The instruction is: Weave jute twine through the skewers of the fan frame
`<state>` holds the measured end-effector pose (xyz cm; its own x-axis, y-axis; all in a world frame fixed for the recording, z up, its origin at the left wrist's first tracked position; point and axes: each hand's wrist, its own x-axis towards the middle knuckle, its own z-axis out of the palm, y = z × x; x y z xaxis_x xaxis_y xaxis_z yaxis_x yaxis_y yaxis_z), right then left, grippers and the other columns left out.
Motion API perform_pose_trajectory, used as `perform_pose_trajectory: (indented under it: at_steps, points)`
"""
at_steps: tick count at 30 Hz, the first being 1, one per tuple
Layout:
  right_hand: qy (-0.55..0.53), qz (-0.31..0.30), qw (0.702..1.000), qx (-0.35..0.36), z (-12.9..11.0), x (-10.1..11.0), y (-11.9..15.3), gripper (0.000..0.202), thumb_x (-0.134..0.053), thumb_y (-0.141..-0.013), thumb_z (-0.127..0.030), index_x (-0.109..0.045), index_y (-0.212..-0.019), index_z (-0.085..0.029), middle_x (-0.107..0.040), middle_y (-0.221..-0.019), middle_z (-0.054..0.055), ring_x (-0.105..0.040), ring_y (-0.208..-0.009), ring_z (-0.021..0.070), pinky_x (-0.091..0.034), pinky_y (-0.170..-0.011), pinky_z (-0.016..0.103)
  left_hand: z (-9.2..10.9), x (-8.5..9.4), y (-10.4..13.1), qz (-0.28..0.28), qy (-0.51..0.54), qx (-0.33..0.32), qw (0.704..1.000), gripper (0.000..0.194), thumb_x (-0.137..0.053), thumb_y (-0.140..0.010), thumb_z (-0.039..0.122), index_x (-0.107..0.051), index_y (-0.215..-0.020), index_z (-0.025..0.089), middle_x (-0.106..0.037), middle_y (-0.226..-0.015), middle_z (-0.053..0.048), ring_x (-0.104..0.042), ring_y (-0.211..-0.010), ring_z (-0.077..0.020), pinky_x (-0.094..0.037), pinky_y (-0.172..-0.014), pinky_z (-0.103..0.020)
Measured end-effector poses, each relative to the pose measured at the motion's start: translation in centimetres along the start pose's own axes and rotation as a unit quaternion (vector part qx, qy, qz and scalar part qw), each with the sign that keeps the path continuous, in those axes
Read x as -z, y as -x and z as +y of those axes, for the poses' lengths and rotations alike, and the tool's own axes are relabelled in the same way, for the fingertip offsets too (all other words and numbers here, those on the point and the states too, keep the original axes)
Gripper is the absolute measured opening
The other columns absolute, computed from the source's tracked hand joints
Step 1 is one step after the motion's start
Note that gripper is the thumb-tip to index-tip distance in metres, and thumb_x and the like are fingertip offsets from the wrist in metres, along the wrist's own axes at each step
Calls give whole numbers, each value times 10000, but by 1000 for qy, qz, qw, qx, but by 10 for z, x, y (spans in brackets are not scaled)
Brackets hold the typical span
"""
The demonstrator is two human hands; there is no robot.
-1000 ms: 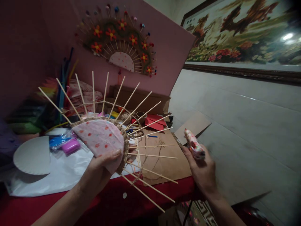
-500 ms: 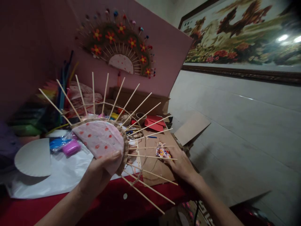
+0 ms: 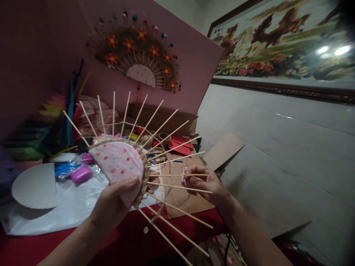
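My left hand point(image 3: 116, 195) grips a half-round fan of pink cloth with red spots point(image 3: 118, 162), thumb on its front and fingertips behind. Woven twine point(image 3: 144, 173) edges the curve, and thin wooden sticks point(image 3: 151, 116) radiate outward from it. A loose strand of twine point(image 3: 169, 184) loops around among the right-hand sticks. My right hand point(image 3: 205, 183) is closed in a pinch behind two of these sticks; what its fingers hold, if anything, is hidden. Just left of its fingertips a small flower-patterned object point(image 3: 183, 176) is partly covered on the cardboard point(image 3: 180, 205).
A white half plate point(image 3: 34, 186) and bagged blue and pink clay point(image 3: 80, 173) lie at left on white plastic. Behind are red paper point(image 3: 181, 145), a cup point(image 3: 164, 138) and a twine ball point(image 3: 145, 140). A finished flowered fan point(image 3: 141, 75) hangs on the board above.
My right hand has drawn back from over the patterned object, its fingers curling into a pinch beside the sticks. The fan in my left hand has turned and shifted slightly.
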<state>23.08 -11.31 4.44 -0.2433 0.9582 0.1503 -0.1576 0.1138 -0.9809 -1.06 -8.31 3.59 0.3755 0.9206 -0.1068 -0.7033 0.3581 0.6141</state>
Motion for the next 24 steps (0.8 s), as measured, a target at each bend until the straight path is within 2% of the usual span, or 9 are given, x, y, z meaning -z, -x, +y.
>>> perform_pose_trajectory:
  at_steps: [4, 10, 13, 16, 24]
  points:
    - [-48, 31, 998, -20, 3, -3, -8, 147, -743, -686, -243, -621, -735, -177, -521, -660, -27, -433, -503, 52, -330, -473, 199, -1, 3, 0, -12, 1, 11, 1000, 435, -626, -626, 78, -656, -1060, 73, -740, -827, -100, -686, -758, -217, -555, -718, -244]
    - [-73, 62, 995, -20, 6, -12, -19, 157, -707, -721, -287, -602, -718, -170, -476, -601, -44, -338, -435, 32, -247, -412, 176, -2, 6, 0, -23, -10, 28, 999, 320, -629, -647, 102, -696, -958, 71, -740, -808, -100, -685, -745, -213, -551, -730, -255]
    - [-100, 77, 992, -24, 7, -17, -21, 163, -731, -685, -263, -602, -705, -166, -438, -570, -58, -298, -433, 22, -218, -411, 161, -2, 5, 0, -34, -2, 26, 999, 299, -628, -647, 102, -706, -936, 96, -741, -778, -74, -685, -711, -190, -551, -716, -235]
    - [-120, 90, 989, -18, 9, -22, -21, 170, -754, -643, -236, -606, -686, -163, -420, -552, -63, -282, -436, 22, -197, -413, 159, -3, 4, -1, -29, 0, 29, 999, 288, -633, -632, 101, -712, -909, 105, -739, -759, -64, -686, -695, -187, -556, -697, -233]
    - [-141, 97, 985, 14, 15, -29, -25, 124, -753, -630, -202, -643, -678, -173, -431, -536, -65, -292, -431, 25, -197, -413, 168, -5, 6, -4, -22, -6, 37, 999, 319, -642, -611, 101, -708, -923, 108, -738, -760, -77, -689, -697, -203, -562, -676, -247]
